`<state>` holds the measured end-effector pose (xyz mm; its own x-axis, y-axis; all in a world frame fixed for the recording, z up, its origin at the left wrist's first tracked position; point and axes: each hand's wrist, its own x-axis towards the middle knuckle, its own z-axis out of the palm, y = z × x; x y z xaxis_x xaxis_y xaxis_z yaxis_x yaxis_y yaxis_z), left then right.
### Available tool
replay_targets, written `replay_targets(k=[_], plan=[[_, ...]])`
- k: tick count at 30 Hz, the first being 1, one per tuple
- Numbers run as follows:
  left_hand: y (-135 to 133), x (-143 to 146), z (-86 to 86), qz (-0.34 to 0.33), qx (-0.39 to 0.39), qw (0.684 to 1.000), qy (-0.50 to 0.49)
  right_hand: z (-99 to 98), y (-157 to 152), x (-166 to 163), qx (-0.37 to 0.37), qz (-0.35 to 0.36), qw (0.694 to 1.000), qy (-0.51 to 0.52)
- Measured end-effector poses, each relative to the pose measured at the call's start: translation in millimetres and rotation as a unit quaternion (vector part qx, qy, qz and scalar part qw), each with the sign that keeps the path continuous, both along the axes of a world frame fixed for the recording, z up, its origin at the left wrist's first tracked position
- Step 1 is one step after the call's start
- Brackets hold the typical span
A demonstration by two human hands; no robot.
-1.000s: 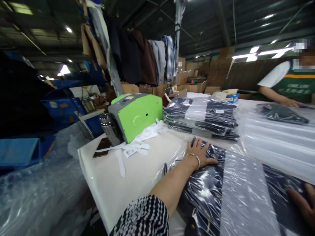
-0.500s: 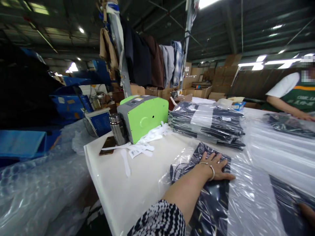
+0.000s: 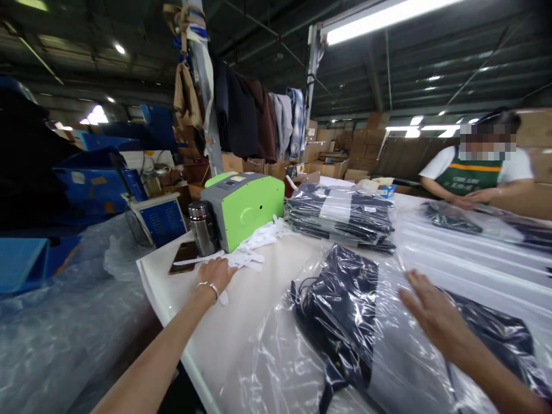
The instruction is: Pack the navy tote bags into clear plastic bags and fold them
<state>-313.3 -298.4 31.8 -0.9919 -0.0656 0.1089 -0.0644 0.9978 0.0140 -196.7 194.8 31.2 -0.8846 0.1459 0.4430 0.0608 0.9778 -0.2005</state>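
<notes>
Garment (image 3: pixel 351 293) in a clear bag lies on the right part of the table (image 3: pixel 245 310), its loose film (image 3: pixel 267 351) spread leftward. Good handling here probably means keeping that slippery film flat and pinching one white strip (image 3: pixel 265 234) by its end, since the strips overlap. The right hand (image 3: pixel 435 310) is spread, grasping nothing, over the garment's pale band; whether it touches the film is unclear. The left arm reaches long and forward, the left hand (image 3: pixel 218 273) palm down at the strips before the green machine (image 3: pixel 250 213); whether it grips any cannot be told.
</notes>
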Motion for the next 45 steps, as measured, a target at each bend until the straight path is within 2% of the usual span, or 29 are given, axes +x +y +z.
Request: replay_targets(k=[2, 4, 7, 13, 19, 28, 31, 33, 35, 37, 38, 39, 40, 42, 43, 44, 45], plan=[[-9, -1, -12.8, 0.017, -0.001, 1.000, -0.003, -6.1, -64, 9, 0.008, 0.099, 0.993, -0.068], [-8, -3, -20.0, 0.023, 0.003, 1.000, 0.002, -15.9, -120, 24, 0.040, 0.161, 0.977, -0.131], [-4, -10, -21.5, 0.029, 0.010, 0.999, 0.010, -30.3, -161, 42, 0.059, 0.187, 0.955, -0.221], [-12, -19, -4.2, 0.003, 0.018, 1.000, 0.012, -37.4, -157, 46, 0.057, 0.169, 0.958, -0.226], [-28, -23, 30.6, -0.035, 0.028, 0.999, -0.008, -39.9, -161, 48, 0.062, 0.160, 0.966, -0.195], [-58, -32, 84.2, -0.092, 0.036, 0.989, -0.108, -53.2, -155, 47, 0.063, 0.166, 0.973, -0.145], [-71, -16, 103.7, -0.110, 0.049, 0.988, -0.098, -53.7, -154, 47, 0.052, 0.168, 0.973, -0.147], [-73, 8, 110.9, -0.124, 0.065, 0.987, -0.078, -51.2, -155, 47, 0.034, 0.166, 0.978, -0.126], [-65, 39, 109.1, -0.148, 0.133, 0.979, -0.030, -45.0, -162, 50, -0.010, 0.166, 0.983, -0.071], [-48, 75, 97.2, -0.182, 0.265, 0.946, 0.045, -33.7, -176, 59, -0.109, 0.171, 0.979, -0.016], [-37, 92, 88.1, -0.193, 0.319, 0.925, 0.076, -26.2, -186, 66, -0.191, 0.173, 0.966, -0.009], [-25, 109, 77.7, -0.206, 0.360, 0.904, 0.107, -17.8, -196, 73, -0.295, 0.177, 0.939, -0.020], [-12, 124, 66.4, -0.217, 0.383, 0.889, 0.129, -8.8, -207, 82, -0.412, 0.177, 0.893, -0.045], [13, 150, 43.2, -0.239, 0.400, 0.871, 0.157, 8.1, -224, 96, -0.630, 0.181, 0.748, -0.101], [24, 161, 32.2, -0.253, 0.400, 0.866, 0.161, 14.7, -228, 102, -0.701, 0.181, 0.681, -0.106], [35, 170, 21.8, -0.269, 0.397, 0.863, 0.159, 19.3, -230, 106, -0.750, 0.179, 0.629, -0.096], [46, 177, 12.4, -0.288, 0.394, 0.859, 0.152, 21.8, -230, 109, -0.778, 0.171, 0.600, -0.075]])
